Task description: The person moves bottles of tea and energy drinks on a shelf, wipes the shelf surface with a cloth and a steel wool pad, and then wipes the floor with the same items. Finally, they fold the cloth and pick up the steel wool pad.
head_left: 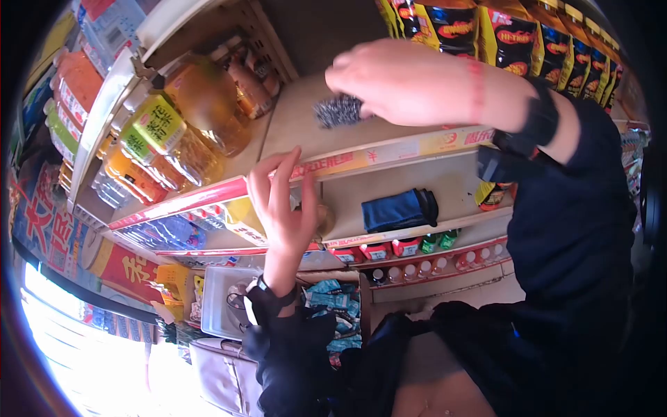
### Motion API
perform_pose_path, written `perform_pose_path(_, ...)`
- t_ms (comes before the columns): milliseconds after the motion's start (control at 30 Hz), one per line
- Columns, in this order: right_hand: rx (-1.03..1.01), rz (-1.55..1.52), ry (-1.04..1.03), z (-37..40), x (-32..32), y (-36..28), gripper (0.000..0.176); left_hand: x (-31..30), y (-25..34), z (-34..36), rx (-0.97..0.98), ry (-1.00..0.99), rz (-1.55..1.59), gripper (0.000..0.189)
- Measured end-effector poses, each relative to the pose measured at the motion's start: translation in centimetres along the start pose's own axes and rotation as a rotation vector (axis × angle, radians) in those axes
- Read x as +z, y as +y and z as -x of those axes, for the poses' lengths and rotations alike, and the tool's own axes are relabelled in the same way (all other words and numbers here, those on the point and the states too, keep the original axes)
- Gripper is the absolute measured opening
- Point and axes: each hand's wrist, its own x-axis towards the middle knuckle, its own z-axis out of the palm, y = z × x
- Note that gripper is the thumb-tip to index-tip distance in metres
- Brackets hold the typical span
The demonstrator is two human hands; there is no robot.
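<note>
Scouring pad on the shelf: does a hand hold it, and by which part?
The right hand grips the scouring pad by its upper edge, fingers curled over it. The left hand is open and holds nothing.

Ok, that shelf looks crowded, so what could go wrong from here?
The right hand holds a scrubber on the shelf near the bottles; a wide sweep might knock one over. The left hand rests on the price strip, which could peel.
</note>
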Motion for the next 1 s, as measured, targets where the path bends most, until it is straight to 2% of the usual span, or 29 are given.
perform_pose_path(33, -0.007, -0.005, 0.207, 1.7, -0.8, -0.8, 0.031, 0.5, 0.4, 0.7, 0.038, 0.156, -0.012, 0.030)
perform_pose_path(100, -0.043, -0.062, 0.475, 4.8, -1.8, -2.3, 0.037, 2.1, 0.1, 3.4, 0.099, 0.190, 0.075, 0.036)
perform_pose_path(167, -0.077, -0.105, 0.464, 8.2, -2.2, -4.3, 0.045, 3.7, 0.6, 5.2, 0.306, -0.082, 0.122, 0.035)
perform_pose_path(200, -0.072, -0.132, 0.436, 9.8, -1.0, -4.9, 0.052, 5.3, 0.2, 6.6, 0.224, -0.277, 0.058, 0.038)
perform_pose_path(233, -0.107, -0.208, 0.365, 10.9, 0.0, -5.5, 0.047, 6.7, -0.1, 7.9, 0.142, -0.471, -0.008, 0.041)
perform_pose_path(267, -0.123, -0.189, 0.271, 12.1, 1.8, -6.0, 0.041, 8.1, 0.0, 7.5, 0.015, -0.567, 0.135, 0.043)
perform_pose_path(333, -0.138, -0.184, 0.167, 14.3, 6.6, -6.6, 0.019, 11.4, -1.8, 10.4, -0.015, -0.674, 0.045, 0.040)
perform_pose_path(400, 0.008, -0.118, 0.027, 16.1, 11.5, -6.1, 0.016, 13.5, -3.0, 12.8, -0.024, -0.690, -0.039, 0.040)
perform_pose_path(467, 0.192, 0.056, -0.091, 18.0, 17.2, -4.8, 0.015, 14.6, -3.8, 13.7, -0.115, -0.860, 0.012, 0.043)
perform_pose_path(500, 0.189, 0.061, -0.087, 18.4, 18.9, -4.5, 0.015, 14.5, -3.6, 13.2, -0.114, -0.853, 0.009, 0.043)
perform_pose_path(567, 0.424, 0.108, -0.084, 18.6, 21.3, -4.1, 0.018, 13.8, -3.0, 11.8, -0.168, -0.905, -0.043, 0.041)
perform_pose_path(600, 0.468, 0.128, 0.003, 18.4, 22.2, -4.1, 0.020, 13.6, -3.1, 11.6, -0.169, -0.904, -0.045, 0.041)
perform_pose_path(633, 0.466, 0.127, 0.005, 18.4, 22.8, -4.0, 0.020, 13.3, -3.2, 11.4, -0.203, -0.915, 0.060, 0.038)
perform_pose_path(700, 0.546, 0.151, -0.096, 18.4, 23.6, -3.8, 0.022, 12.6, -2.8, 11.1, -0.240, -0.925, 0.162, 0.035)
perform_pose_path(733, 0.544, 0.147, -0.093, 18.3, 23.9, -3.6, 0.022, 11.9, -1.8, 10.7, -0.251, -0.868, 0.221, 0.032)
perform_pose_path(800, 0.756, 0.017, -0.373, 18.1, 24.3, -3.0, 0.039, 10.8, -0.3, 10.2, -0.227, -0.695, 0.345, 0.028)
perform_pose_path(833, 0.751, 0.014, -0.368, 18.0, 23.9, -3.4, 0.039, 10.0, 0.4, 9.9, -0.228, -0.695, 0.338, 0.028)
perform_pose_path(900, 0.473, -0.201, -0.016, 17.6, 21.2, -4.4, 0.061, 8.2, 2.0, 8.5, -0.322, -0.701, 0.353, 0.029)
perform_pose_path(967, 0.325, -0.689, -0.091, 15.7, 17.5, -5.3, 0.081, 6.4, 3.2, 6.7, -0.307, -0.648, 0.359, 0.030)
perform_pose_path(1000, 0.259, -0.581, 0.070, 14.9, 16.3, -6.1, 0.063, 5.3, 3.8, 5.7, -0.258, -0.619, 0.375, 0.029)
